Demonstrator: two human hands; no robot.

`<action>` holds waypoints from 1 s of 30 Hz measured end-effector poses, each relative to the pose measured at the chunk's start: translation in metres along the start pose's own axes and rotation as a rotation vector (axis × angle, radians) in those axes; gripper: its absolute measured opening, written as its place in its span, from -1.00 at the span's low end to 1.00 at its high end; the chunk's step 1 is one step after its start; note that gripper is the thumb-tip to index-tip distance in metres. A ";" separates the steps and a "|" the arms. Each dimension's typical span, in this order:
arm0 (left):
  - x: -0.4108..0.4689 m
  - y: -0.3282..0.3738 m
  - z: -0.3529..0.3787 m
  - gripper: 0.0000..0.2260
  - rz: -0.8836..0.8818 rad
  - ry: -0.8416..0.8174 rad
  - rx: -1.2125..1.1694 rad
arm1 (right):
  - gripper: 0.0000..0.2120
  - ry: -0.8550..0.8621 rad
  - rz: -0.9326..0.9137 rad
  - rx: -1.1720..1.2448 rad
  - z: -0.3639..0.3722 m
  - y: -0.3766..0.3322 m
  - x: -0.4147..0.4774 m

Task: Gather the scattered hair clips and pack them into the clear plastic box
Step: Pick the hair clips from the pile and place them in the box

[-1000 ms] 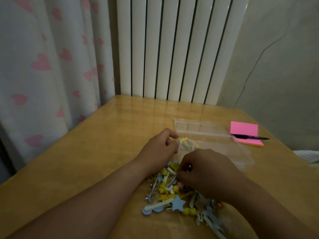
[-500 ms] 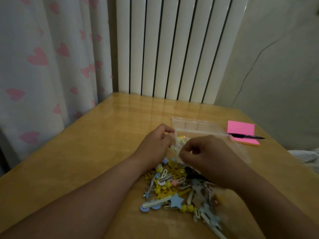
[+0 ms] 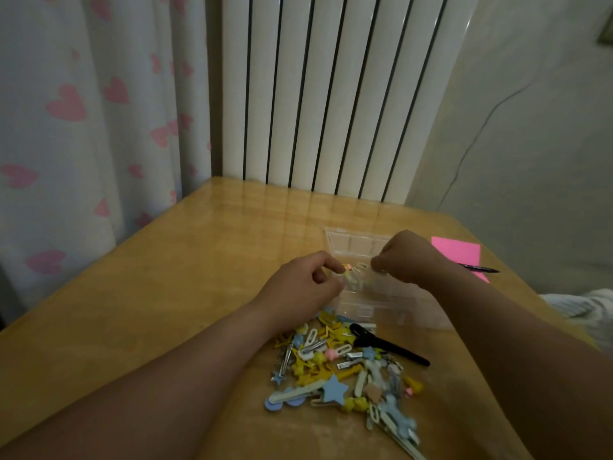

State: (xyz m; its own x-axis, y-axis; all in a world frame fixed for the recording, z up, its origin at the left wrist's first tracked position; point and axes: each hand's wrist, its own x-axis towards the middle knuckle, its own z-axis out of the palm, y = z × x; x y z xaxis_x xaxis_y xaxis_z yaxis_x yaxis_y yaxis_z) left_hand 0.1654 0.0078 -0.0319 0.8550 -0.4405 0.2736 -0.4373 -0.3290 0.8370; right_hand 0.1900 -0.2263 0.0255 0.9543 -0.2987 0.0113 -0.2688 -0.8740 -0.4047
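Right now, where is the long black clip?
In the head view, the long black clip lies on the table at the pile's right edge, just in front of the clear plastic box, below the right hand.

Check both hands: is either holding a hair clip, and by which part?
Left hand pinches small pale clips at the clear box; hold point unclear. Right hand is closed; contents cannot be told.

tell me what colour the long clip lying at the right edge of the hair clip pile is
Black: the long plastic hair clip shows clearly in the head view.

Pen (image 3: 481, 269) atop pink notepad (image 3: 459, 255); radiator (image 3: 331, 94) behind.
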 end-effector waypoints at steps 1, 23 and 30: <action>0.000 0.000 0.000 -0.86 0.002 0.002 0.003 | -0.78 0.000 0.008 -0.017 0.002 -0.001 0.003; -0.002 0.005 -0.001 -0.82 -0.004 0.036 -0.001 | -0.92 -0.039 -0.554 0.141 -0.016 0.008 -0.124; -0.002 0.005 -0.001 -0.78 -0.018 0.054 -0.026 | -0.86 -0.338 -0.721 0.059 -0.005 -0.017 -0.149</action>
State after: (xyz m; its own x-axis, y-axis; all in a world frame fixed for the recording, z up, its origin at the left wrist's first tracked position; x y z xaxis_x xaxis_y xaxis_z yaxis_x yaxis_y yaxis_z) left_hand 0.1618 0.0082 -0.0280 0.8768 -0.3889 0.2829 -0.4150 -0.3146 0.8537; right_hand 0.0515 -0.1683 0.0351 0.8807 0.4735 0.0146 0.4284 -0.7829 -0.4511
